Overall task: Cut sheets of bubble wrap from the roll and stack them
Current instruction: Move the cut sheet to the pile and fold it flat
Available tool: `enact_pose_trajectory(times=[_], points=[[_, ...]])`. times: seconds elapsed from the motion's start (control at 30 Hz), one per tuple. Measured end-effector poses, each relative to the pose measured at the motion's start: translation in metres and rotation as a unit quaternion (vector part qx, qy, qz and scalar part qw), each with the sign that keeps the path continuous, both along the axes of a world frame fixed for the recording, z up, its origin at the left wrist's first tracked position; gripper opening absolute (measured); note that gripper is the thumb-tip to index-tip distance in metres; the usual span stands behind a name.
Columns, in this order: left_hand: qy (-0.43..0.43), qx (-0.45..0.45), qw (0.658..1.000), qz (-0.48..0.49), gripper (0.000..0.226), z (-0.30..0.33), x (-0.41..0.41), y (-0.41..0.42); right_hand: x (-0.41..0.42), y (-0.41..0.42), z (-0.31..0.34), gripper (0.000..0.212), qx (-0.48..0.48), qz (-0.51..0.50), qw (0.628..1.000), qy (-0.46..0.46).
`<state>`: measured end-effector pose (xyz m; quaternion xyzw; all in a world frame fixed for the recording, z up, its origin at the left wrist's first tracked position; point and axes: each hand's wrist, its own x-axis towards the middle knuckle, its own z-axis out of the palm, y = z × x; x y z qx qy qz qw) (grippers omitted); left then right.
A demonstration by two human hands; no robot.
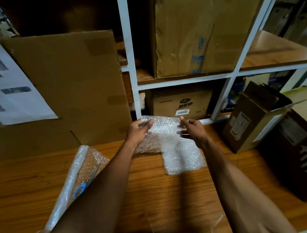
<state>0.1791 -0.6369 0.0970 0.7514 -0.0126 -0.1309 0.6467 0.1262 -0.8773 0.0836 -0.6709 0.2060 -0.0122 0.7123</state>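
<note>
A cut bubble wrap sheet [165, 129] is held up over the far part of the wooden table [154, 189]. My left hand [138, 131] pinches its upper left edge and my right hand [193, 128] pinches its upper right edge. Under it another bubble wrap sheet [184, 159] lies flat on the table. The bubble wrap roll [70, 185] lies diagonally at the left, partly under my left forearm. Scissors with a blue handle [80, 190] rest on the roll's loose wrap.
A large cardboard sheet [69, 89] with a printed paper leans at the back left. White shelving [182, 79] with cardboard boxes stands behind the table. An open brown box [250, 119] and a dark box [303, 159] sit at the right.
</note>
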Motion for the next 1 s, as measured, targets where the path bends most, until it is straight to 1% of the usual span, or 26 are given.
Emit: enact_pose_trajectory(times=[0.1,0.2,0.27,0.33,0.4,0.57,0.63,0.7,0.73,0.8,0.87,0.9,1.0], points=[[0.003,-0.007,1.0,-0.004,0.045,-0.001,0.002,0.003,0.001,-0.001,-0.001,0.049,0.005,0.026,1.0,0.01],[0.001,-0.008,1.0,-0.008,0.041,0.0,0.001,0.005,0.0,0.002,0.002,0.045,0.018,0.05,0.998,0.038],[0.003,-0.011,1.0,-0.012,0.034,0.0,0.001,0.008,-0.001,0.005,0.003,0.036,0.026,0.062,0.997,0.04],[0.002,-0.007,1.0,-0.01,0.032,-0.001,0.001,0.01,-0.001,0.007,0.002,0.023,0.041,0.066,0.997,0.018],[0.006,-0.011,1.0,-0.009,0.033,-0.001,0.001,0.014,0.0,0.011,0.002,0.019,0.04,0.051,0.998,-0.013],[0.006,-0.017,1.0,-0.013,0.048,0.002,0.003,0.023,0.001,0.021,0.013,0.01,0.016,0.007,0.996,-0.085],[0.005,-0.013,1.0,-0.016,0.064,0.001,0.007,0.027,0.001,0.025,0.017,0.013,0.01,-0.008,0.994,-0.108],[0.005,-0.01,1.0,-0.021,0.08,0.0,0.011,0.031,0.001,0.027,0.018,0.02,-0.013,-0.027,0.99,-0.14],[0.003,-0.009,1.0,-0.024,0.081,0.001,0.011,0.033,0.002,0.028,0.019,0.019,-0.03,-0.036,0.987,-0.154],[-0.002,-0.011,1.0,-0.028,0.074,0.002,0.012,0.034,0.001,0.029,0.024,0.012,-0.047,-0.044,0.983,-0.174],[-0.003,-0.008,1.0,-0.028,0.068,0.004,0.014,0.036,0.001,0.03,0.027,0.012,-0.048,-0.045,0.981,-0.183],[-0.003,-0.006,1.0,-0.027,0.071,0.004,0.014,0.037,0.001,0.031,0.029,0.013,-0.049,-0.045,0.981,-0.184],[0.0,-0.015,1.0,-0.027,0.093,0.004,0.016,0.04,0.001,0.034,0.032,0.019,-0.051,-0.043,0.979,-0.191]])
